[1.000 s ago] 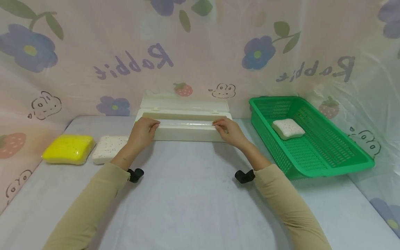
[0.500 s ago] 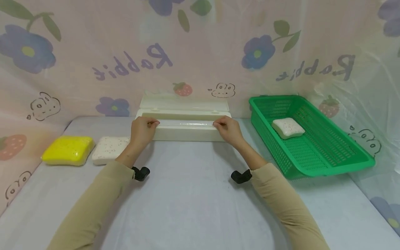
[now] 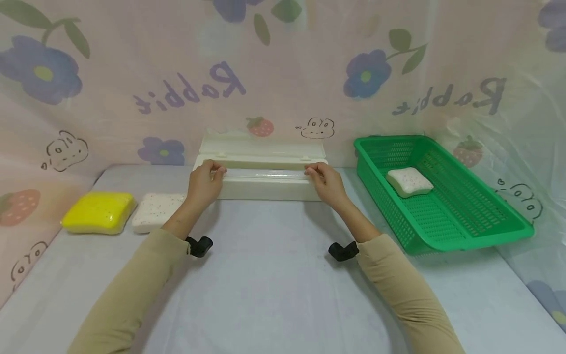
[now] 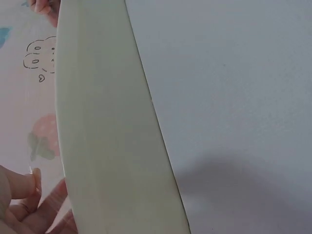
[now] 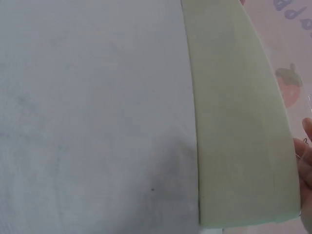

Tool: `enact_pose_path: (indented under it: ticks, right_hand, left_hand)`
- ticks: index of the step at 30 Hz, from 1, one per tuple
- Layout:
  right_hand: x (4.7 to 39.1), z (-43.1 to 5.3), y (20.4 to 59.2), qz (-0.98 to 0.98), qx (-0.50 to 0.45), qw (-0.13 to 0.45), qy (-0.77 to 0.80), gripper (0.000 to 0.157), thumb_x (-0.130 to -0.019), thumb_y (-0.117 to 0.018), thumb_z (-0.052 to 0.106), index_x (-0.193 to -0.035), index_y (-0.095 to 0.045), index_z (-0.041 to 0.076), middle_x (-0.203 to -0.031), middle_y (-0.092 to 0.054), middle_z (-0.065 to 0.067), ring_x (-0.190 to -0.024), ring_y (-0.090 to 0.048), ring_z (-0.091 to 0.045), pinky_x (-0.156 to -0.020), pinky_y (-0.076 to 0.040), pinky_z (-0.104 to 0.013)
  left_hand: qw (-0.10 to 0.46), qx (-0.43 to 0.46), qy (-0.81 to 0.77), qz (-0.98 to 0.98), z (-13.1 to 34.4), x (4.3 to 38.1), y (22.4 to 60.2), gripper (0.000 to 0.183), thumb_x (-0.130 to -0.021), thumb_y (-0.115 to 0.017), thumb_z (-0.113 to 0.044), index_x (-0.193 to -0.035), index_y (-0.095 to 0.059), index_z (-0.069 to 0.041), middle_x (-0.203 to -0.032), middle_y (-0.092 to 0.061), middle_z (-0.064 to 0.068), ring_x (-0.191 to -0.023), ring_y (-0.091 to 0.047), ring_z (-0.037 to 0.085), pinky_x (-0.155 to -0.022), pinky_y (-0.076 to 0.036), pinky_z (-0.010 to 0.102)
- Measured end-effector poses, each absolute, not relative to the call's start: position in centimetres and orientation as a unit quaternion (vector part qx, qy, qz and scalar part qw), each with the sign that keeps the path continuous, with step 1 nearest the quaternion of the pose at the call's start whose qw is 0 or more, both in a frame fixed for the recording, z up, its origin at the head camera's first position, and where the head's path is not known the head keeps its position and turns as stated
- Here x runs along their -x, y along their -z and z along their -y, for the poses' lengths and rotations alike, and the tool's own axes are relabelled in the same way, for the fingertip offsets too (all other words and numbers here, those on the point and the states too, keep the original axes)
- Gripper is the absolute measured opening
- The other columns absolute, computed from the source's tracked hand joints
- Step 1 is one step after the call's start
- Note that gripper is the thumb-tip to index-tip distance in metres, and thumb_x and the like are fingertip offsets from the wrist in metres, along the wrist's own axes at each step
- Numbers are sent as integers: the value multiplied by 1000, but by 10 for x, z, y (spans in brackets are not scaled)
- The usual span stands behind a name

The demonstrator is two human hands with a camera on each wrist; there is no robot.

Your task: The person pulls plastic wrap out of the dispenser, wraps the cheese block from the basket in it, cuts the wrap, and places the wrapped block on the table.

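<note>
A long off-white cling film dispenser box [image 3: 269, 191] stands at the back of the table with its lid [image 3: 261, 145] raised. Clear, shiny cling film [image 3: 274, 174] spans the opening between both hands. At the box's left end, my left hand [image 3: 205, 184] pinches the film between thumb and fingers. My right hand [image 3: 329, 186] pinches it likewise at the right end. In the left wrist view, the left fingers [image 4: 19, 195] show behind the box's front wall. The right fingers [image 5: 305, 156] are partly cut off at the right wrist view's edge.
To the left lie a yellow sponge-like block [image 3: 98, 212] and a speckled white block [image 3: 155, 212]. A green plastic basket [image 3: 477, 243] at the right holds another white speckled block [image 3: 409, 182]. A printed curtain [image 3: 283, 64] hangs close behind the box.
Both hands have risen slightly at the box's opening, still pinching the film. The left forearm has shifted a little to the right. Box, blocks and basket stay in place.
</note>
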State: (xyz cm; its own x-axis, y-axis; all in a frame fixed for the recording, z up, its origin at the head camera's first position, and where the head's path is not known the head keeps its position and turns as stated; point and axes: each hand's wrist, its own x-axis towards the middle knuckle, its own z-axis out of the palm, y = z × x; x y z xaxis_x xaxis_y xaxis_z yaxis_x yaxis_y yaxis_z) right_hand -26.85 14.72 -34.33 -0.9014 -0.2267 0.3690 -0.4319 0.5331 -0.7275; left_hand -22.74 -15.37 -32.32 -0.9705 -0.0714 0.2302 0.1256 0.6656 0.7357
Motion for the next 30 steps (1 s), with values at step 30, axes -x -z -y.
enact_pose_path:
  ticks: [30]
  right_hand:
    - [253,-156,305,803,-231,132,-533,26,-99,-52,13,-98,-62,-11,-95,-69,-28,-90,-69,-37,-80,-57,-31]
  left_hand:
    - [153,89,472,863,165,195,303,31,-101,-48,-28,-112,-59,-1,-102,-72,14,-106,-63,29,-93,-48,45]
